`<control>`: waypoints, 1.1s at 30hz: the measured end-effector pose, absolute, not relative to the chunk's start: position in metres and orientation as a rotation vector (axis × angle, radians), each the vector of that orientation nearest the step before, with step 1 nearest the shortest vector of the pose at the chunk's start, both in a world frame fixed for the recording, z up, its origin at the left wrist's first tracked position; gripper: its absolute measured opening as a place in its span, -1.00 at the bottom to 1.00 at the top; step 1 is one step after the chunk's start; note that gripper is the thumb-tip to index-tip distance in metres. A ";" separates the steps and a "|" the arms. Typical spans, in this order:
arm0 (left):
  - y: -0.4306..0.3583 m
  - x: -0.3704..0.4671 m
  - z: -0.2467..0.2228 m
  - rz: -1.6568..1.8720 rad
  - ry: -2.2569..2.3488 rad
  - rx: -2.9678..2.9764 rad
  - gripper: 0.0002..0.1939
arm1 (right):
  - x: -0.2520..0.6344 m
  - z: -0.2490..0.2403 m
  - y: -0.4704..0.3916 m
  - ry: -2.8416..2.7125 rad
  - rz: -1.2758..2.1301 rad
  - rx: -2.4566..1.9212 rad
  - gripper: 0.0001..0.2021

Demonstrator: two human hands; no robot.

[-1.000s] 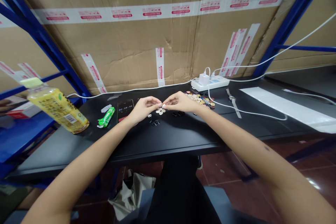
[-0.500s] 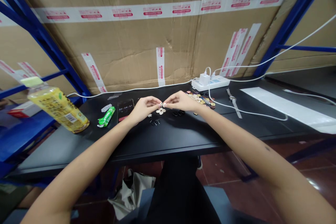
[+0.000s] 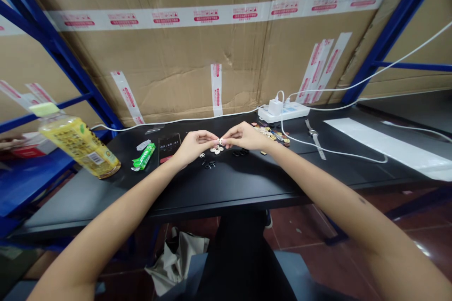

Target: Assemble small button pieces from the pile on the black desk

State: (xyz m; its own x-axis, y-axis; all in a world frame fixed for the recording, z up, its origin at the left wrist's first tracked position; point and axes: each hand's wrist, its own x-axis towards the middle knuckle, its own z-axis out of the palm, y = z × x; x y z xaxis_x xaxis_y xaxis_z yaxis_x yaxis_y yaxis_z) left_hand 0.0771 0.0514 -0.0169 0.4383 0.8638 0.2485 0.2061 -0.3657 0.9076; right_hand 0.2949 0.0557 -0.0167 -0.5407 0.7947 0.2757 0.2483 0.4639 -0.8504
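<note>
My left hand [image 3: 195, 146] and my right hand [image 3: 246, 136] meet over the black table, fingertips nearly touching. Each pinches thumb against fingers on a small white piece with dark spots [image 3: 221, 141], too small to name more closely. Below the fingertips lies a little pile of cream-white flat pieces [image 3: 217, 149]. Small black pieces with pale pins [image 3: 209, 165] are scattered nearer the front edge, left of centre. Beside my right hand several black pieces [image 3: 240, 152] lie in its shadow, and a heap of coloured small pieces [image 3: 271, 132] spreads behind its wrist.
A phone showing a timer [image 3: 168, 145], a green wrapper [image 3: 144, 156] and a yellow drink bottle [image 3: 79, 143] stand or lie left. Rightward are a white power strip [image 3: 283, 112] with cables, a wristwatch [image 3: 314, 137] and a white sheet [image 3: 388, 146]. Another person's hand [image 3: 11, 143] shows far left.
The white bits at my fingertips, slightly apart before, now sit together as one spotted piece. Another person's hand has come into view by the red-and-white box at far left.
</note>
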 end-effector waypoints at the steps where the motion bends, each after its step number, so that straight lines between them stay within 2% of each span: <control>1: 0.051 0.077 -0.017 0.957 0.906 1.827 -0.66 | 0.295 -0.016 0.055 -2.029 1.034 -0.863 -0.67; 19: 0.045 0.079 -0.017 0.947 0.868 1.674 -0.72 | 0.295 -0.011 0.048 -2.011 1.073 -0.856 -0.68; 33: 0.046 0.078 -0.019 0.896 0.835 1.709 -0.70 | 0.296 -0.013 0.048 -2.036 1.100 -0.829 -0.61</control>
State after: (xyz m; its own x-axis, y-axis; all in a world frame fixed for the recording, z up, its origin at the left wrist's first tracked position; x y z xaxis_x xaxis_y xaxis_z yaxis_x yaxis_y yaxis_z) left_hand 0.0778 0.0457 -0.0192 0.4884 0.8539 0.1799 0.1187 -0.2692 0.9557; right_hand 0.2963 0.0484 -0.0127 -0.5736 0.7784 0.2551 0.2131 0.4426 -0.8711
